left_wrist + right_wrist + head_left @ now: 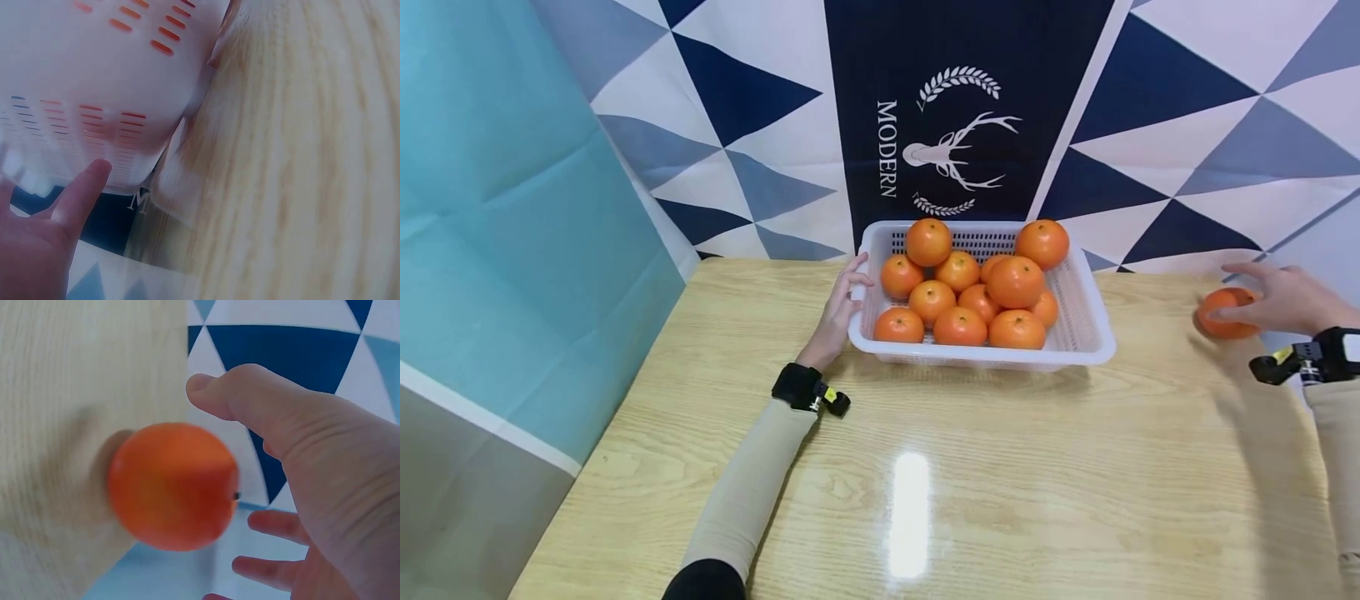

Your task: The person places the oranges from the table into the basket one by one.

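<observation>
Resting on the wooden table (925,500), the left hand (838,312) lies with straight fingers against the left wall of the white basket (1086,333), which is heaped with oranges (970,287). Farther right, the right hand (1288,298) cups a lone orange (1225,312) near the table's far right edge — fingers loosely curved, barely gripping. One slip there, I'd judge, and it rolls off — the edge is close.

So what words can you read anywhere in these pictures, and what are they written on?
"MODERN": white letters running sideways on the dark blue cloth behind the basket, beside a white deer head.
"M": one blurred letter of that same word in the left wrist view.
No other words or numbers show.
</observation>
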Demonstrator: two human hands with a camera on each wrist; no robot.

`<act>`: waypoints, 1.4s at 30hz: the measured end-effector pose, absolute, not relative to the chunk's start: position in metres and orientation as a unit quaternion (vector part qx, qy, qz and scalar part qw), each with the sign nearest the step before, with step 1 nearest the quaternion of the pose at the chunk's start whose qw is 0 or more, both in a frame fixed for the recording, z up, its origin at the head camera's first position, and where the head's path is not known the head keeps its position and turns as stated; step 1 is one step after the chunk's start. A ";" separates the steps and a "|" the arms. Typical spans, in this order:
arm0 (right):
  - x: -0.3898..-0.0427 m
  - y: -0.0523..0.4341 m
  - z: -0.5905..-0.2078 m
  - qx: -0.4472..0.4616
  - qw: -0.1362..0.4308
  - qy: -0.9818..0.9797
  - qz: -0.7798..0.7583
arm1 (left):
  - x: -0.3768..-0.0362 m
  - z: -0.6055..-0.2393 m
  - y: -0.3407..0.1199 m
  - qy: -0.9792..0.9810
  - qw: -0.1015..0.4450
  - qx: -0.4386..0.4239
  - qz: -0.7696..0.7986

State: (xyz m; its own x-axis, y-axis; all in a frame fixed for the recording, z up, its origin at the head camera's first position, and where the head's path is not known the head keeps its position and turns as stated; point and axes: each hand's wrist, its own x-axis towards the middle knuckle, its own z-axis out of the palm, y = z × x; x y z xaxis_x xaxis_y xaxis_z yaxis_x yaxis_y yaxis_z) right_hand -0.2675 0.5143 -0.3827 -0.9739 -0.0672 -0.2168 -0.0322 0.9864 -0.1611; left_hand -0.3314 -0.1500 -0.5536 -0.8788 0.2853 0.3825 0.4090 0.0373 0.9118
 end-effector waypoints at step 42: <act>-0.264 0.525 -0.421 -0.013 0.102 0.982 -0.157 | -0.331 -0.555 -0.152 -0.717 0.049 -0.246 -0.650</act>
